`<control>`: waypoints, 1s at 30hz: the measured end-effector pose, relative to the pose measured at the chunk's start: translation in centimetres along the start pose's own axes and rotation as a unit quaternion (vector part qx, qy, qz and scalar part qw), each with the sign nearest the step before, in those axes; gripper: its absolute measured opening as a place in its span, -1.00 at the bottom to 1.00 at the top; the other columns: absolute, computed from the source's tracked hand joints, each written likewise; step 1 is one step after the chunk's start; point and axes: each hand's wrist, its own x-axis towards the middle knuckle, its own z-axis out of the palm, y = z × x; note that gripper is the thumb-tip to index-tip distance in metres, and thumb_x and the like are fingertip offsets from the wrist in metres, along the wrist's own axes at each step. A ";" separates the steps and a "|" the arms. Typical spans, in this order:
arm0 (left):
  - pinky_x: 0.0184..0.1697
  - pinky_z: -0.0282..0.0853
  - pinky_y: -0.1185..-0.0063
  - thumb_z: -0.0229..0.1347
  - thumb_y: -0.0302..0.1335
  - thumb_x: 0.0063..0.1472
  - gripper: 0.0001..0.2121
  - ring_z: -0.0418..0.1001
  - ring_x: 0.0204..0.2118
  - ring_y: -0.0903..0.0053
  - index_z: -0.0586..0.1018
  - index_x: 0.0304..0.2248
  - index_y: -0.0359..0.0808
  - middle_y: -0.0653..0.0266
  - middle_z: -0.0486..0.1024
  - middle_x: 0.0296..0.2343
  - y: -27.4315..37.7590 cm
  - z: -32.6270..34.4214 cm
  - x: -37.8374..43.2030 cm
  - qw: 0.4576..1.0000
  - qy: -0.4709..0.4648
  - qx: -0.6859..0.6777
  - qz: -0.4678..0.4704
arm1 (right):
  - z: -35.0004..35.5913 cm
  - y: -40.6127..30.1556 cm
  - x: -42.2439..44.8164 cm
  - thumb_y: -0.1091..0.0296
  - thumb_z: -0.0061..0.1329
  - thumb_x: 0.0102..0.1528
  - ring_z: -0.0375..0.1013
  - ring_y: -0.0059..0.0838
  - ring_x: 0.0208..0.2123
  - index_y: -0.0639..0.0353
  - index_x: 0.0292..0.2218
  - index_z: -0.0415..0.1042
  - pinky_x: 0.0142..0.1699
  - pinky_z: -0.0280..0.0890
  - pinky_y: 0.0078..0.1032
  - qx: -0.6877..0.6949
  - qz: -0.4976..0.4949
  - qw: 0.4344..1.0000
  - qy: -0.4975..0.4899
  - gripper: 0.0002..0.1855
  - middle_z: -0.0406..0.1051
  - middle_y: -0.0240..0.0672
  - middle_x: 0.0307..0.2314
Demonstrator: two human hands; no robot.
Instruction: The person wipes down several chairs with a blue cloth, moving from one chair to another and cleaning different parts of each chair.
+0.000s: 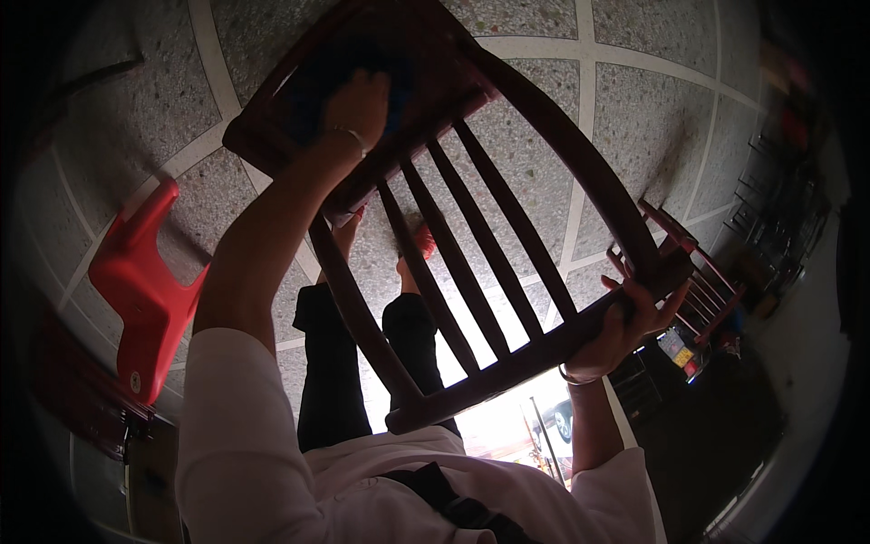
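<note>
A dark red wooden chair leans towards me, its slatted back nearest and its seat farther off. My right hand is wrapped around the right end of the chair's top rail. Over the seat, my left hand presses down with bent fingers on what looks like a dark blue cloth. Deep shadow hides the cloth's edges and the undersides of those fingers. Each wrist carries a thin band.
A red plastic stool lies on its side at left. Terrazzo floor spreads around the chair. Another wooden slatted chair and dark metal racks or chair frames are at right. My feet show between the slats.
</note>
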 end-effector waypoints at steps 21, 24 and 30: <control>-0.23 0.40 0.37 -0.10 -0.48 0.17 -0.89 0.41 -0.23 0.25 0.37 -0.28 -0.23 0.13 0.38 -0.34 -15.4 -1.2 -3.6 0.973 0.013 0.160 0.167 | 0.0 1.0 -0.3 -0.29 -0.33 0.10 -0.21 0.23 0.14 -0.02 0.03 0.03 -0.17 0.43 -0.21 -0.019 -0.065 0.997 -0.025 -0.36 0.11 0.00 -0.08; -0.25 0.40 0.33 -0.13 -0.42 0.21 -0.84 0.45 -0.26 0.17 0.33 -0.22 -0.24 0.04 0.41 -0.31 -12.0 -3.4 -6.0 0.985 -0.084 0.153 -0.006 | 0.2 1.2 -0.5 -0.16 -0.39 0.16 -0.20 0.36 0.09 0.19 -0.09 0.08 -0.30 0.44 -0.27 0.000 -0.053 0.999 -0.006 -0.43 0.22 0.05 -0.20; -0.17 0.37 0.31 -0.17 -0.32 0.24 -0.69 0.45 -0.26 0.09 0.29 -0.12 -0.37 -0.14 0.45 -0.29 -21.2 4.3 -12.4 0.988 -0.119 0.094 -0.032 | 0.4 0.6 -0.2 0.18 -0.43 0.21 -0.15 0.30 0.08 0.21 -0.08 0.08 -0.09 0.21 -0.06 0.004 -0.048 0.999 0.008 -0.66 0.25 0.06 -0.25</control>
